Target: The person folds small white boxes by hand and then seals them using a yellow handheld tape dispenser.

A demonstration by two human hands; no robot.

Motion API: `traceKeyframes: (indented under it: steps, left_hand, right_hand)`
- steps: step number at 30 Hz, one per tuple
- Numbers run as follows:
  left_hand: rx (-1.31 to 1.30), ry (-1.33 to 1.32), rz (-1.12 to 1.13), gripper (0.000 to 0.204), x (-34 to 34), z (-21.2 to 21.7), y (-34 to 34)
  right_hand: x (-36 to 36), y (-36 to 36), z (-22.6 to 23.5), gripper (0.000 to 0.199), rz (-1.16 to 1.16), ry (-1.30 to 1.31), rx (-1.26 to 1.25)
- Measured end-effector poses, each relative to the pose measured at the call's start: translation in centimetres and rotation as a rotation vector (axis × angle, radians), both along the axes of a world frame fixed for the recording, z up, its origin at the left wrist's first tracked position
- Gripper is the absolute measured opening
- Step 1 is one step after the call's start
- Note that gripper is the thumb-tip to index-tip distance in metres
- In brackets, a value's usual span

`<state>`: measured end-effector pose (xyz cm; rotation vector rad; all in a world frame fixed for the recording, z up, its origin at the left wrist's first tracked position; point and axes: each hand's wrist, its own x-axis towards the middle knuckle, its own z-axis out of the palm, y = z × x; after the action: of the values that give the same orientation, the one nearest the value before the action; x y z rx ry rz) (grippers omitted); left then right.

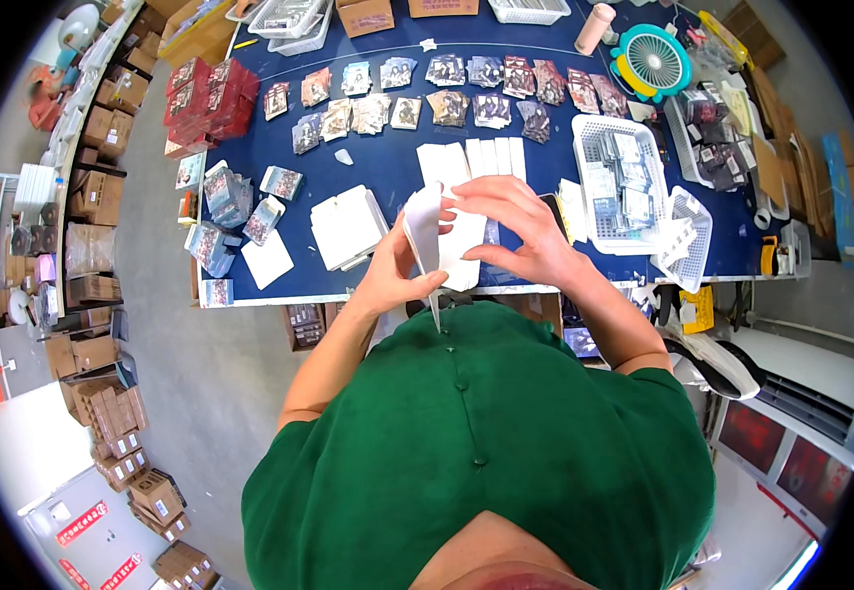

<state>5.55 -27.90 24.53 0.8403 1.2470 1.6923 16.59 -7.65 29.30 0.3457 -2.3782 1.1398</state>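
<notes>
My left hand (390, 275) is closed around a folded white card (421, 224), held upright above the table's near edge with its thin edge toward me. To its right, my right hand (530, 231) has its fingers curved and thumb spread apart; its fingertips reach the card's upper edge, and whether they touch it I cannot tell. Beneath the hands lie white cards (463, 265), partly covered by my fingers. Left of them sits a stack of flat white pieces (343, 224). A row of narrow white boxes (501, 155) lies just beyond my right hand.
Several small piles of picture cards (447, 106) line the blue table (299, 270). Red boxes (209, 103) are stacked at far left, with wrapped card packs (225, 192) nearer. A white basket (584, 231) of packs stands right, below a teal fan (653, 61).
</notes>
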Motion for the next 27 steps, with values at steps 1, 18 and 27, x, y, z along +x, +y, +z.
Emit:
traceKeyframes:
  steps: [1,18,27]
  left_hand:
    - [0.017,-0.001,-0.039,0.100,0.0,0.4,-0.1]
    - [0.154,-0.380,-0.007,0.118,0.9,2.0,-2.2]
    - [0.041,-0.332,-0.082,0.110,-1.2,2.3,-4.3]
  right_hand:
    - [-0.3,-0.4,0.5,0.056,-0.006,0.032,-0.030]
    - [-2.9,-2.1,2.2,0.027,0.032,0.326,0.291]
    - [-3.0,-2.1,5.1,0.010,0.373,-0.604,-0.131]
